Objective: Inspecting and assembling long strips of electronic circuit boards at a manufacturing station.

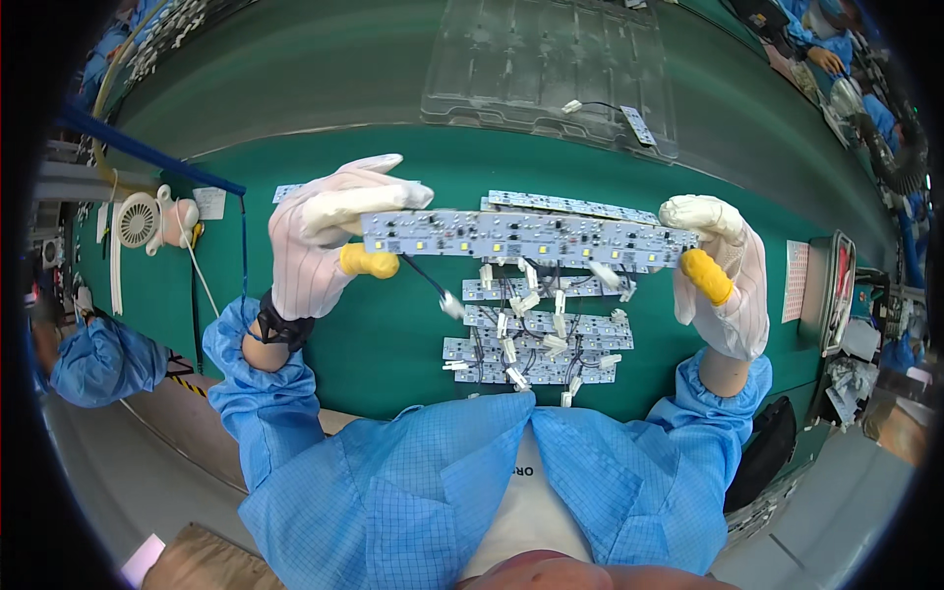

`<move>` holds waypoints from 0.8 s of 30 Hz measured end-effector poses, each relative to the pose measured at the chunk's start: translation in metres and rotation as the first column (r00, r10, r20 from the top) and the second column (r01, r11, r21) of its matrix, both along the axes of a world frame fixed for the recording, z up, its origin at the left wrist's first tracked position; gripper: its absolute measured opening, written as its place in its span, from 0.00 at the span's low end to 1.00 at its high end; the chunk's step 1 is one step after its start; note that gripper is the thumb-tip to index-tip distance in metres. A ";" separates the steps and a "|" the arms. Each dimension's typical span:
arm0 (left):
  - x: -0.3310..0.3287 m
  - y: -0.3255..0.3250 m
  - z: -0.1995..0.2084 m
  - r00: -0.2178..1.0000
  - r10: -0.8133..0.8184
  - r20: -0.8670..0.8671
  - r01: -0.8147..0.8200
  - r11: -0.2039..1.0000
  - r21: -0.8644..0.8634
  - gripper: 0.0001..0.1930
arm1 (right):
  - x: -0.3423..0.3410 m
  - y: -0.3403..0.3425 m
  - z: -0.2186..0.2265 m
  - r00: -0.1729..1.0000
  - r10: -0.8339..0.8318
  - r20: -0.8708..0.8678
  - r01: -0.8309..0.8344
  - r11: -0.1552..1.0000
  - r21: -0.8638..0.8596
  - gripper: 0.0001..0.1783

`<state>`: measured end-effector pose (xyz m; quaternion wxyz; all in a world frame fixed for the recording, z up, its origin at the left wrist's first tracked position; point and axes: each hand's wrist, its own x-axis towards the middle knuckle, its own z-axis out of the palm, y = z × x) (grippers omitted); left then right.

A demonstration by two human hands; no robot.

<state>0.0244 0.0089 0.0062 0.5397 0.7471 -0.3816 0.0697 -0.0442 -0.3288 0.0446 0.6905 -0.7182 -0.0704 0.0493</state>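
A long white LED circuit board (531, 236) is held up level in front of me, with small yellow LEDs along its lower edge. My left hand (320, 231), in a striped white glove with a yellow thumb cover, pinches its left end. The right end is gripped by my right hand (733, 275), gloved the same way. A dark cable with a white plug (451, 304) dangles below the board near its left part. Under it lie several more LED boards (477, 346) in rows, with tangled dark leads and white connectors. Another strip (575, 204) shows just behind the held board.
A clear plastic tray (551, 64) with a small wired board (637, 126) lies beyond the green mat (383, 344). At left are a small white fan (138, 218) and a blue cord (157, 147). A metal tray (836, 295) stands right. Other people work around the edges.
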 end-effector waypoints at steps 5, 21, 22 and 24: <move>-0.001 -0.001 -0.005 0.999 0.037 0.028 -0.035 0.998 -0.060 0.23 | 0.000 0.000 -0.002 0.999 0.048 0.025 -0.049 0.998 0.039 0.20; 0.004 -0.004 -0.012 0.999 0.053 0.002 -0.052 0.998 -0.031 0.25 | 0.000 0.000 0.002 0.995 0.093 0.043 -0.096 0.994 0.057 0.25; 0.005 -0.004 -0.013 0.999 0.039 0.001 -0.039 0.999 -0.038 0.25 | -0.001 0.000 0.004 0.996 0.080 0.041 -0.082 0.995 0.050 0.25; 0.007 -0.002 -0.014 0.998 0.057 0.009 -0.057 0.998 -0.007 0.25 | -0.001 -0.002 0.009 0.995 0.063 -0.074 -0.069 0.995 -0.075 0.25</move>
